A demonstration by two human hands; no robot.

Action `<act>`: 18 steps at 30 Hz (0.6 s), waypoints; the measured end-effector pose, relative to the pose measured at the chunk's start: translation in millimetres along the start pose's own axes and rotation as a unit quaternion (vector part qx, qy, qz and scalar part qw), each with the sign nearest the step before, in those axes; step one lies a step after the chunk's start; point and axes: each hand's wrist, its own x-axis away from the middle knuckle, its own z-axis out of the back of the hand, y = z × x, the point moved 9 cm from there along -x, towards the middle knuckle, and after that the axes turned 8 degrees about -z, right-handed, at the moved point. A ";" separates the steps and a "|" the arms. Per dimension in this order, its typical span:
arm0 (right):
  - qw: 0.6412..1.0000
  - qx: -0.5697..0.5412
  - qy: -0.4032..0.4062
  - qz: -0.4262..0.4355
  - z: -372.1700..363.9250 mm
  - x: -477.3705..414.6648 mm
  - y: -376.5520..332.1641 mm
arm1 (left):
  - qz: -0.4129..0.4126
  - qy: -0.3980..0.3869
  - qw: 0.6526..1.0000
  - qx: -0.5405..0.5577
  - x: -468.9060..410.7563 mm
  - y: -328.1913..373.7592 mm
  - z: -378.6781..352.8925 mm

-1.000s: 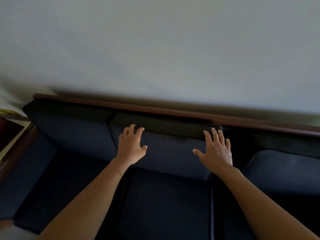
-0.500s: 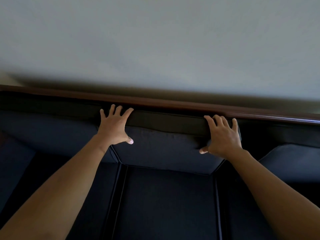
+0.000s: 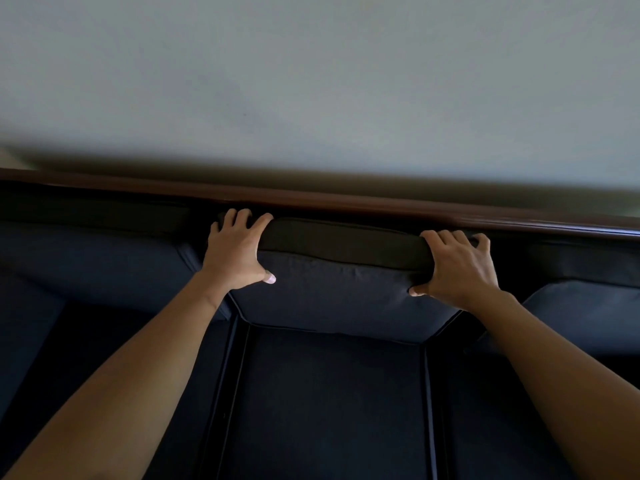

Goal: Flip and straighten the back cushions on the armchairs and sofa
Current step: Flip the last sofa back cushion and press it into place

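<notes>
Navy fabric covers the middle back cushion, which sits just under the sofa's wooden rail. My left hand and right hand each clamp a top corner, fingers over, thumbs in front. No writing shows.

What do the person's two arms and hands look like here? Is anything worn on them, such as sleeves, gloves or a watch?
Both forearms are bare as far as the picture shows; no sleeve is in view. The left hand and the right hand wear no gloves, and no ring, watch or bracelet shows. The left thumbnail is short and looks unpainted.
</notes>
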 end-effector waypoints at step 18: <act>0.996 0.015 -0.027 -0.078 -19.8 15.1 26.2 | -0.001 -0.036 0.999 -0.028 -7.7 33.8 -11.5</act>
